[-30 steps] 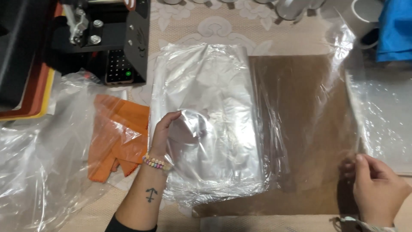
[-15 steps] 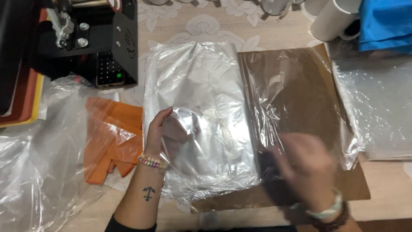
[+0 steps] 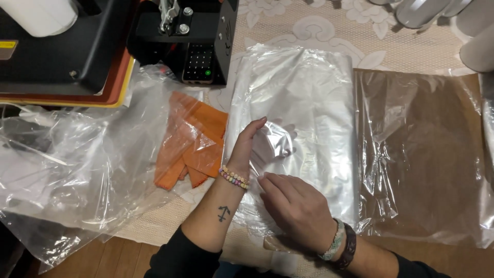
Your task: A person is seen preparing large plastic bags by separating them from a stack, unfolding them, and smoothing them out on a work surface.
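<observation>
Stack of clear plastic bags (image 3: 303, 128) lying flat in the middle, right of the orange cloth (image 3: 193, 139). Left hand (image 3: 252, 146) on the stack, pinching up a crumpled top sheet. Right hand (image 3: 296, 206) just below it, fingers loosely spread, pressing flat on the stack's near edge, gripping nothing. Black heat press (image 3: 103, 41) beyond the cloth.

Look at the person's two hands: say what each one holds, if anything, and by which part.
The left hand pinches up the top clear plastic bag of the stack near its lower left area. The right hand lies flat on the stack, gripping nothing.
</observation>
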